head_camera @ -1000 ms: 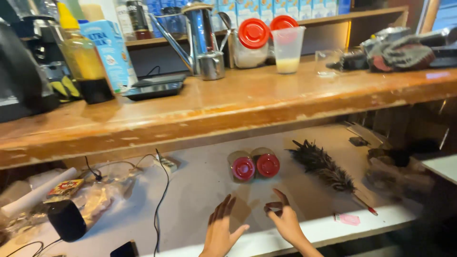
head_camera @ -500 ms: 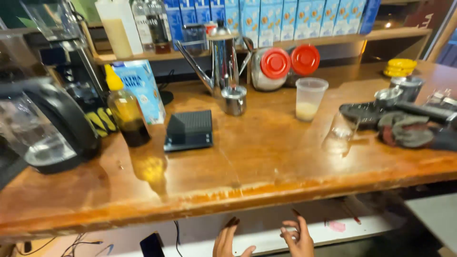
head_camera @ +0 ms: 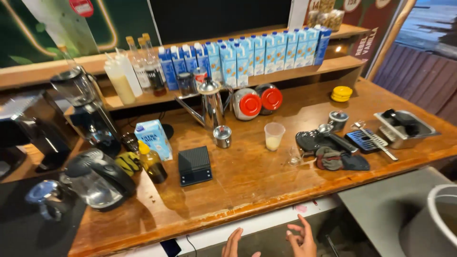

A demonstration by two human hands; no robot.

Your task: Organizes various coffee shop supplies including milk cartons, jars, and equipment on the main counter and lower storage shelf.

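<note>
Hands first, head view: left hand (head_camera: 234,243) and right hand (head_camera: 302,238) low at frame bottom, below front edge of long varnished wooden counter (head_camera: 247,183), fingers spread loose, grasping nothing, apart from everything on it. Nearest items above: black square digital scale (head_camera: 194,165), clear plastic cup of pale liquid (head_camera: 274,136), steel long-spouted kettle (head_camera: 211,103). No item picked up; work apparently not begun, though wrists cut off.

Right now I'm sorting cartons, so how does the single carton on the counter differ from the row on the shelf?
The single carton is pale blue and stands alone on the wooden counter; the shelf cartons are deeper blue and packed side by side, higher up. Both are upright with white caps.
</note>
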